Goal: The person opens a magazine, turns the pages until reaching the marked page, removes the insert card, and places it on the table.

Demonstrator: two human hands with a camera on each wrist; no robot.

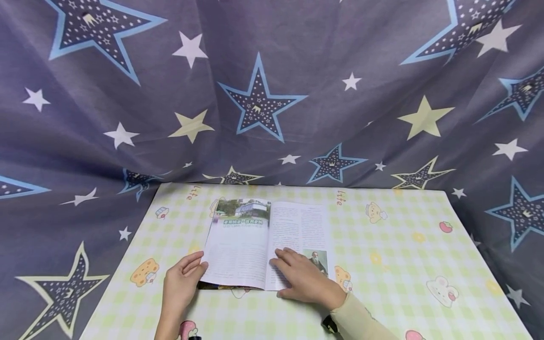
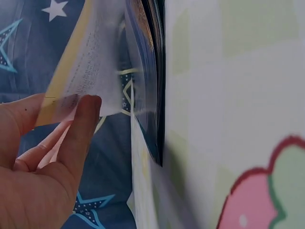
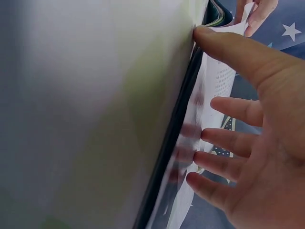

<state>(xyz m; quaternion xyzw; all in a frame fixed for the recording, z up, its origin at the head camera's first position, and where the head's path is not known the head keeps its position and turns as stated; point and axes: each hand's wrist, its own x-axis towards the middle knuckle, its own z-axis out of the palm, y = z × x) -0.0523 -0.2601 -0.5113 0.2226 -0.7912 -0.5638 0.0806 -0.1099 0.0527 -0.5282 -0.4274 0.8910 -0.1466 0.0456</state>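
An open magazine [image 1: 286, 224] lies on the table, with a house photo at the top of its left page [image 1: 238, 250] and a portrait [image 1: 316, 260] low on the right page. At the left edge, my left hand [image 1: 178, 281] pinches a page. The left wrist view shows that page [image 2: 95, 62] lifted off the stack, held between the thumb and fingers. My right hand [image 1: 306, 278] lies across the lower right page near the spine, its fingers spread. In the right wrist view the fingertips of this hand [image 3: 267, 138] touch the paper, with the thumb at the bottom edge.
A checked tablecloth [image 1: 391, 278] with cartoon prints covers the table. Behind and on both sides hangs a dark star-patterned curtain [image 1: 340, 108]. A dark band [image 1: 329, 324] sits at the right wrist.
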